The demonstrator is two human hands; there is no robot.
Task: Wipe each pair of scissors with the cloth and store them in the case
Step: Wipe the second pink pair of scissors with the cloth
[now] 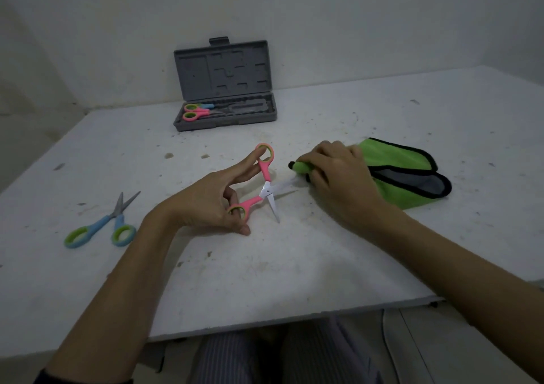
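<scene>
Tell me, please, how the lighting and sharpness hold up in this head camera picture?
Head view: dim overall, corners darkened; a bright glint on the blades of the pink scissors in the left hand; the blade tip blurs where the right hand pinches the green cloth round it; wide-angle bowing bends the table edges.

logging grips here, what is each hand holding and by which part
Left hand holds the open pink-handled scissors by their finger loops. Right hand grips the green black-edged cloth, bunched round one blade.
</scene>
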